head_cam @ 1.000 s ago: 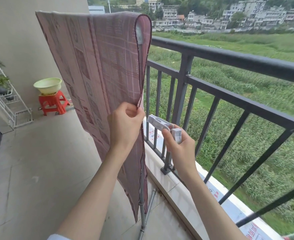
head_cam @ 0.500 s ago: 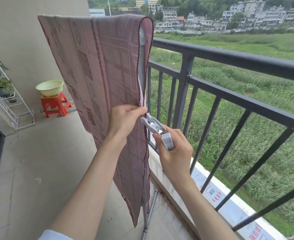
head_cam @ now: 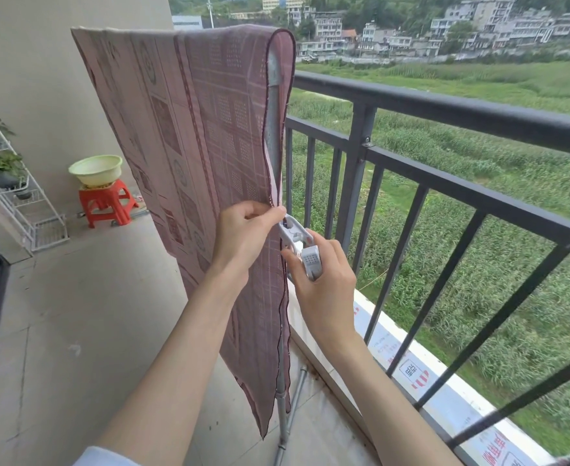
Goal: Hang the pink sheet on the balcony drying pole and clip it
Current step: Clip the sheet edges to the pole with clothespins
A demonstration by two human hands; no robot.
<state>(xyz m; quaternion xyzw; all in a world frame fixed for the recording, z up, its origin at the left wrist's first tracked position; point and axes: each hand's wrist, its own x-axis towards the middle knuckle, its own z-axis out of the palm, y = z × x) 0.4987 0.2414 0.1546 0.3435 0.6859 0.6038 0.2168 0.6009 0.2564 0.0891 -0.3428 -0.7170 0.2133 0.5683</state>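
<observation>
Left hand (head_cam: 243,237) pinching the edge of the pink sheet (head_cam: 203,156) draped over the pole (head_cam: 274,105), right hand (head_cam: 324,280) gripping a white clip (head_cam: 298,242) right at that edge.

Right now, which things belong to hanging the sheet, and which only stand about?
Job: patterned pink sheet; grey metal drying pole; white plastic clip; left hand; right hand.
Idle: pale green basin; red plastic stool; white wire plant rack.

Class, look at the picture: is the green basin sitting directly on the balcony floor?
No. The green basin sits on top of the red stool, not on the floor.
</observation>
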